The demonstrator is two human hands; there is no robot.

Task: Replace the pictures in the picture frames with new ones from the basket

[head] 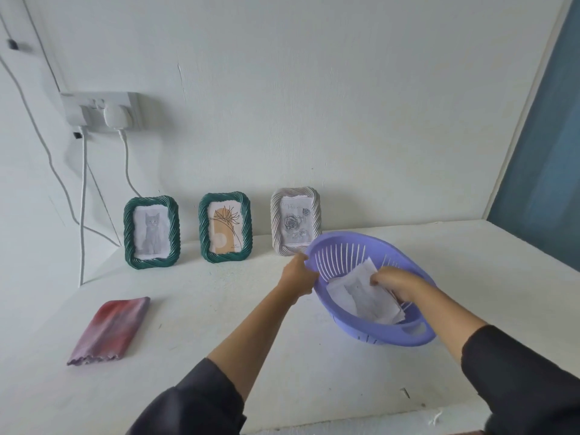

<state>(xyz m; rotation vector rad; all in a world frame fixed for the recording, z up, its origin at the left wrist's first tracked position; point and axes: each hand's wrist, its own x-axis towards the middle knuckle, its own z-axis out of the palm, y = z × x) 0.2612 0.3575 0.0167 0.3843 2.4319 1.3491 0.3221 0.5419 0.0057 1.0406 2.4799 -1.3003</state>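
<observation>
Three picture frames stand against the wall: a green one with a cat picture (151, 232), a green one with a flower drawing (225, 227), and a grey one with a rose picture (296, 220). A purple slotted basket (342, 243) is tilted toward me at the right, with several paper pictures (361, 293) inside. My left hand (298, 274) grips the basket's left rim. My right hand (395, 282) is inside the basket and pinches the top paper.
A folded red and purple cloth (110, 331) lies on the white table (219, 324) at the left. A wall socket (103, 113) with white cables hangs at the upper left. A blue panel (546, 146) borders the right side.
</observation>
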